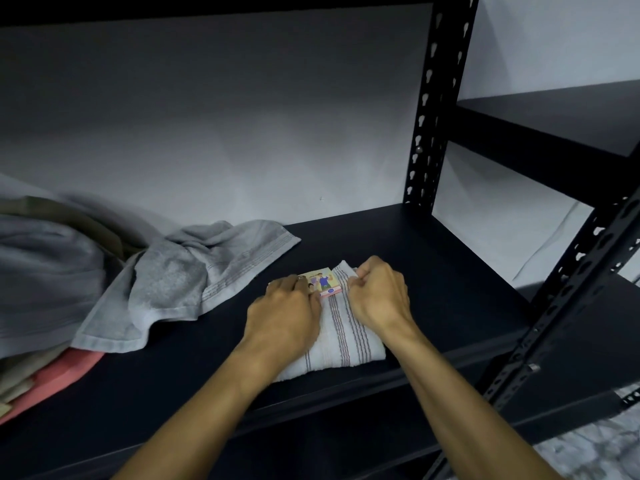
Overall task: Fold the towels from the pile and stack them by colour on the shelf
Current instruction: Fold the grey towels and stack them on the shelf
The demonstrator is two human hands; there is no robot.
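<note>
A folded white towel point(343, 344) with thin red stripes lies on the black shelf board point(433, 271), a colourful paper label point(320, 282) at its far end. My left hand point(284, 317) rests flat on the towel's left half, fingers touching the label. My right hand point(377, 292) is curled on the towel's far right edge and pinches the cloth. To the left lies the pile: a loose grey towel point(194, 275) spread over the board, a bulkier grey one point(41, 282), with olive, beige and pink point(62, 375) towels under them.
A black perforated upright point(429, 109) stands at the board's back right, another post point(568, 306) at the front right. More black shelves point(554, 123) extend to the right. A pale wall is behind. A lower shelf shows beneath my forearms.
</note>
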